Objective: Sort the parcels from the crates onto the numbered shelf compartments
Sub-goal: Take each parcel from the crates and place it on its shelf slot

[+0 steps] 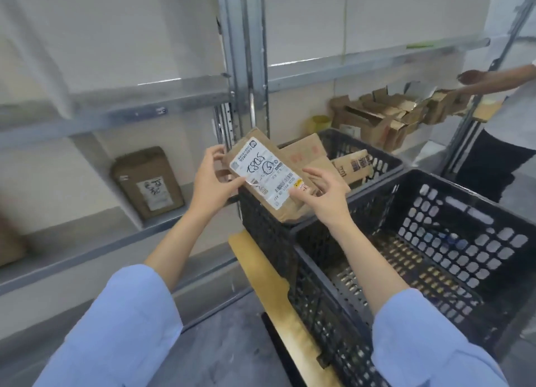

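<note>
I count 1 brown labelled parcel (pixel 148 182) leaning in the left compartment of the metal shelf (pixel 116 119). In the right compartment, a heap of torn cardboard boxes (pixel 385 116) lies beside a yellow object (pixel 320 122).

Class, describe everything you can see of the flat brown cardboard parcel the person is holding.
The flat brown cardboard parcel is slim and rectangular, with a white shipping label carrying barcodes and black handwritten marks. It is tilted, held above the far black plastic crate, which holds other cardboard parcels. The left hand grips its upper left end; the right hand holds its lower right end.
</note>
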`<state>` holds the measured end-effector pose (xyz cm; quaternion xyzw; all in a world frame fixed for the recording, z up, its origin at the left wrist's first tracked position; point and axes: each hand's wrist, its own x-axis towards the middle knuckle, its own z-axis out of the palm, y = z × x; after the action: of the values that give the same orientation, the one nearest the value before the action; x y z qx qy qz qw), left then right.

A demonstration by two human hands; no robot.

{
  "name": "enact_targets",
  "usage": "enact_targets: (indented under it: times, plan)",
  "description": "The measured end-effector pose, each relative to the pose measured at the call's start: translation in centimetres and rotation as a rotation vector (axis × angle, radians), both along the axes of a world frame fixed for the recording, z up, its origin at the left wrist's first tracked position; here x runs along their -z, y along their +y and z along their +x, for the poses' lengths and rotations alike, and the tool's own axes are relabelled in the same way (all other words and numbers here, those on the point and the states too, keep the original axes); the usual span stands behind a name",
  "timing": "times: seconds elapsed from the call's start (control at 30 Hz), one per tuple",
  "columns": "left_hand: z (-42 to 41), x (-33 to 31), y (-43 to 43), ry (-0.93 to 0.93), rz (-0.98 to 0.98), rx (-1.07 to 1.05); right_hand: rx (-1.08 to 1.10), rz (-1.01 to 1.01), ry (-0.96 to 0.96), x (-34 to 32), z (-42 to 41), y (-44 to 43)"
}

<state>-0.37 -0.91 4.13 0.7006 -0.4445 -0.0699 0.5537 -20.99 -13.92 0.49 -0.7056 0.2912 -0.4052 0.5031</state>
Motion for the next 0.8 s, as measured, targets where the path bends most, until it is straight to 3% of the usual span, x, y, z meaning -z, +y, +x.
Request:
enact_targets:
  times: [0.1,0.6,0.8]
  plan:
    - [1.8,0.4,3.7,-0.093,0.008,-0.074,-0.023,0.000,-0.028,0.0,3.3,1.4]
    - [6.6,1.4,24.2,0.014,-0.017,-0.408,-0.213,-0.196,-0.013,-0.8,16.4,16.4]
    - [7.0,2.7,32.0,0.008,0.016,-0.467,-0.266,0.028,-0.104,-1.6,18.0,23.4]
